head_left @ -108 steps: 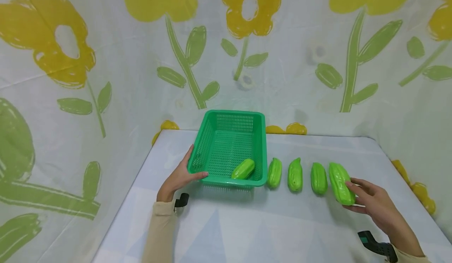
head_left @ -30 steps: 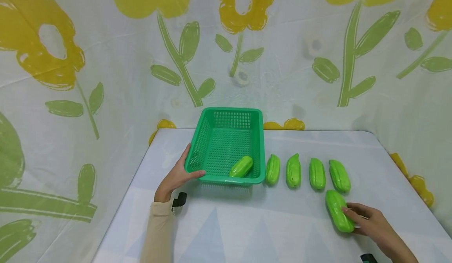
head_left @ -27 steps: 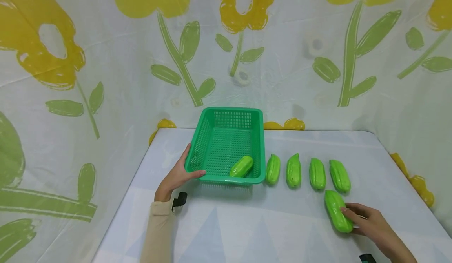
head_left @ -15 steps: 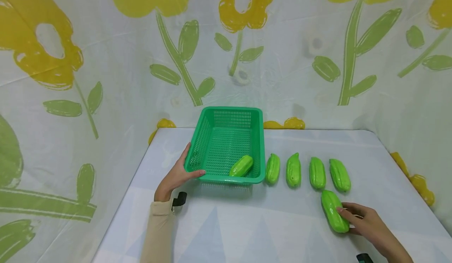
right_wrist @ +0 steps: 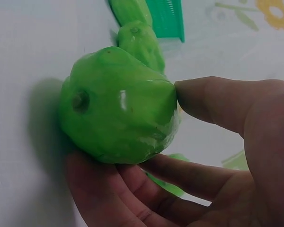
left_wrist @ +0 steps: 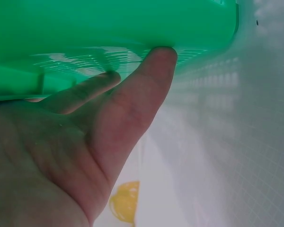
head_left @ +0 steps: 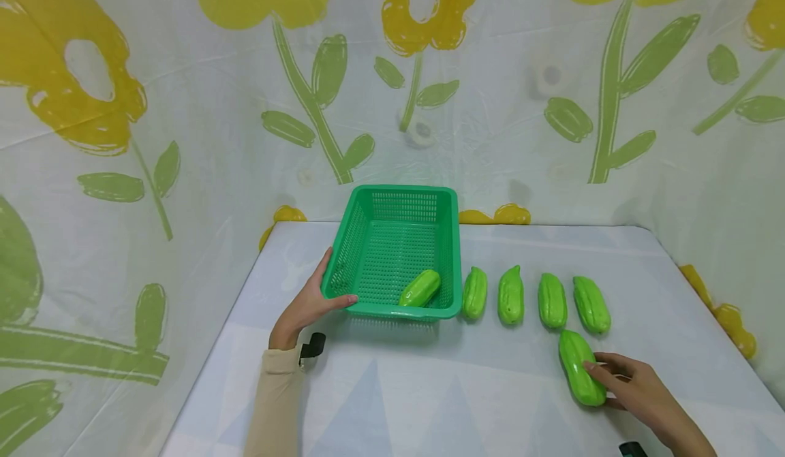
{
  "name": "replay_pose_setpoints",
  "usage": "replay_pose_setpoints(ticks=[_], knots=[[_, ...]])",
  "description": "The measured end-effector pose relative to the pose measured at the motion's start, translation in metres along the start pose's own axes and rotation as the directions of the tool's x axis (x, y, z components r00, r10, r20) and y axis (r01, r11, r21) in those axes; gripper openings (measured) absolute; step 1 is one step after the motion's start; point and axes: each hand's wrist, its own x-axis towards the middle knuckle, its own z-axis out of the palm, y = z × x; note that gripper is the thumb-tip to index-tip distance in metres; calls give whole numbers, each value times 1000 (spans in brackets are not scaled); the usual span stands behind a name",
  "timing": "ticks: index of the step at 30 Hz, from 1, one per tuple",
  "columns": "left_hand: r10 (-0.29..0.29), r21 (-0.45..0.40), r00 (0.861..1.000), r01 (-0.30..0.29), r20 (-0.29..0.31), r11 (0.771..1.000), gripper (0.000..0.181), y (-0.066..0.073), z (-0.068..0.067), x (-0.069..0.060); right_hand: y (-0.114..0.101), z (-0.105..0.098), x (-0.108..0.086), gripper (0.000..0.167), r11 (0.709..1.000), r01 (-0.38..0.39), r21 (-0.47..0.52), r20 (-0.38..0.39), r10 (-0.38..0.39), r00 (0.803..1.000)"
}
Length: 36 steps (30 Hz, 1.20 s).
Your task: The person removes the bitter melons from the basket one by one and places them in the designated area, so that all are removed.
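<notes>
My left hand (head_left: 309, 307) holds the green plastic basket (head_left: 392, 312) at its near left corner, thumb on the front side and fingers along the left wall. In the left wrist view the thumb (left_wrist: 135, 101) presses on the outer wall. One glossy light green, ridged gourd (head_left: 420, 289) lies inside, near the front right. My right hand (head_left: 640, 389) grips another such gourd (head_left: 579, 370) between thumb and fingers; in the right wrist view its stem end (right_wrist: 80, 101) faces the camera. Its far end is close to the rightmost gourd (head_left: 591, 305) of a row on the table.
Right of the basket, further gourds stand in the row: one beside the basket wall (head_left: 474, 293), then a second gourd (head_left: 511, 295) and a third gourd (head_left: 552, 300). The pale table (head_left: 490, 402) meets a flower-printed cloth (head_left: 509, 150) behind and at both sides.
Earliest, my right hand held a gourd at the row's right end; a gourd now lies there, and the hand holds one nearer me, shifted slightly left over the last second. Left hand still.
</notes>
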Motion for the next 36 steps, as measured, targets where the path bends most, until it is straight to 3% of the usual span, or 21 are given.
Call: replay_pose_setpoints(ticks=[9,22,29,36], knots=[[-9,-2,1000,9,-6,1000,123,0,0,0,-3,-4,-7,89,999,-20,27,31,19,999],[8,-29,1000,-8,2,1000,124,1,0,1,-8,-26,-18,85,1000,3,-15,-40,-4,999],[-14,-16,1000,14,-1,1000,123,1,-1,-1,-18,-34,-29,81,994,109,-5,-133,-108,985],[-5,-27,1000,5,4,1000,124,1,-1,0,-42,-27,-38,72,974,227,-19,-217,-226,950]])
